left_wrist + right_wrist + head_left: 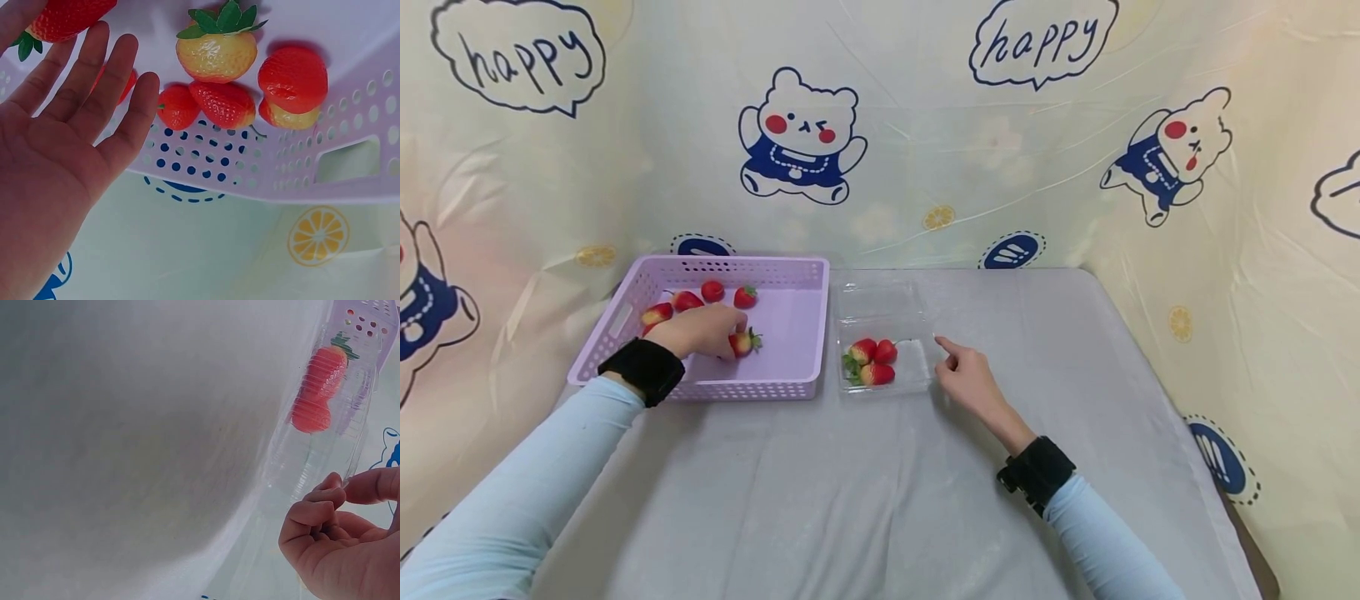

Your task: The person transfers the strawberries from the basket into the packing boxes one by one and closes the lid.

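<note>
Inside the purple basket (782, 387), my left hand (703, 329) has its thumb and fingers around a strawberry (69, 20) with a green leafy top. The strawberry (746, 342) shows just past the fingertips in the head view. My right hand (972, 379) pinches the right rim of a clear plastic box (300, 469) between thumb and curled index finger; the other fingers are folded in. Toward the box's left side lie 3 strawberries (877, 374), and its clear lid (880, 300) stands open at the back.
Several more strawberries (222, 103) lie along the left and back of the basket, some hidden by my left hand in the head view. Basket and box stand side by side on a grey cloth-covered table (820, 500). A printed curtain (910, 167) hangs behind.
</note>
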`<state>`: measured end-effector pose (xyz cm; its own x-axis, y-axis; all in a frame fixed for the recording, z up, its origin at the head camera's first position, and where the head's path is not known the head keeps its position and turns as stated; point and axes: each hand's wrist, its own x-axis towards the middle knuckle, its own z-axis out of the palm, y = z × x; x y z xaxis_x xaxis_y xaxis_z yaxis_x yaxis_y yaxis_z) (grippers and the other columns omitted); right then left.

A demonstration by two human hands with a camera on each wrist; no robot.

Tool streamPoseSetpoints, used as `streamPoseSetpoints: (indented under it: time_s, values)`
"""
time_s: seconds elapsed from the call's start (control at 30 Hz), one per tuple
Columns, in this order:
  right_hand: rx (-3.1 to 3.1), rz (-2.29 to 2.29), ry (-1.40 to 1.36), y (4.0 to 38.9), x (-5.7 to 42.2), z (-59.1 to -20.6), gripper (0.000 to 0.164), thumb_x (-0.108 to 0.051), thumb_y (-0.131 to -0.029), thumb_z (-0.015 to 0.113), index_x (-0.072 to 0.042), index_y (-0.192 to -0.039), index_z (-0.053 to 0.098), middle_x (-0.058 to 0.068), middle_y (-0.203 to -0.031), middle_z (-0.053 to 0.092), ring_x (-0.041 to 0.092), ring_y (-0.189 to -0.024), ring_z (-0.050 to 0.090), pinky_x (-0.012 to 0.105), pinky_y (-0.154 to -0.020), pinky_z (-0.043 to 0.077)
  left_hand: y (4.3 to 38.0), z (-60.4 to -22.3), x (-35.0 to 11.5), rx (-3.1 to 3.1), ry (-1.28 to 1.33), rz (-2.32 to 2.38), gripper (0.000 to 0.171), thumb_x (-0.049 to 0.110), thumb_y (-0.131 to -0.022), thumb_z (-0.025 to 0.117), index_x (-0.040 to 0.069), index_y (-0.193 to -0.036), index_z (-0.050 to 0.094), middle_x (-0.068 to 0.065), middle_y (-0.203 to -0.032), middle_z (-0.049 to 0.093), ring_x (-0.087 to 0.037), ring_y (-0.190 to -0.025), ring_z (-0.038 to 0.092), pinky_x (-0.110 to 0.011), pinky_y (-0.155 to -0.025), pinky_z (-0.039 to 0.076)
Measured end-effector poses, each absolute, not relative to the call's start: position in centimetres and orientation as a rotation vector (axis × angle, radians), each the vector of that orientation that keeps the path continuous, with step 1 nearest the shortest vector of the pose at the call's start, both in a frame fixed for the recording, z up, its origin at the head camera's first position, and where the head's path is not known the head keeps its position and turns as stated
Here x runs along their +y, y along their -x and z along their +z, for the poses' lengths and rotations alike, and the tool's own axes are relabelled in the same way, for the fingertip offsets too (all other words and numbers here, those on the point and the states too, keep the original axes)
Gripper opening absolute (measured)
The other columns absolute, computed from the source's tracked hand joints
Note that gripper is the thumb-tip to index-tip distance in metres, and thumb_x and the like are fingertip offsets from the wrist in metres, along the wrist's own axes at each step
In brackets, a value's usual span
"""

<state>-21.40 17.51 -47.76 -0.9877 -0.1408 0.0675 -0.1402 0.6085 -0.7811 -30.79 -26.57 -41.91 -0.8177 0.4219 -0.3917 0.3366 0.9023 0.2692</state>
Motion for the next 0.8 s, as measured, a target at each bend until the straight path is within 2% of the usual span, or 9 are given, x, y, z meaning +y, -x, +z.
streamPoseSetpoints:
  time_s: [0.2,0.47,0.8]
  values:
    - [2.818,-1.370,0.253,21.40,17.53,-47.71,0.056,-0.003,-0.094,0.053,0.003,-0.149,0.055,-0.002,-0.060,0.041,0.012,-0.052,0.032,0.028,-0.052,0.031,30.65,-41.72,-26.58,2.629,-0.532,0.273,0.048,0.012,-0.085,0.088,0.002,-0.128,0.068,-0.008,-0.095,0.065,-0.026,-0.091,0.065,-0.054,-0.093,0.057]
    - [2.835,-1.367,0.238,21.49,17.52,-47.97,0.058,-0.001,-0.091,0.051,0.003,-0.148,0.057,-0.003,-0.061,0.042,0.011,-0.053,0.032,0.027,-0.052,0.031,30.56,-41.51,-26.47,2.667,-0.546,0.239,0.044,0.011,-0.085,0.087,0.002,-0.124,0.070,-0.007,-0.090,0.065,-0.025,-0.083,0.064,-0.047,-0.085,0.059]
    - [2.852,-1.353,0.236,21.71,17.49,-48.12,0.057,-0.001,-0.091,0.053,0.003,-0.147,0.058,-0.002,-0.062,0.044,0.012,-0.053,0.035,0.027,-0.053,0.031,30.56,-41.52,-26.32,2.771,-0.573,0.253,0.052,0.016,-0.085,0.088,0.004,-0.131,0.067,-0.011,-0.104,0.070,-0.030,-0.091,0.065,-0.057,-0.088,0.059]
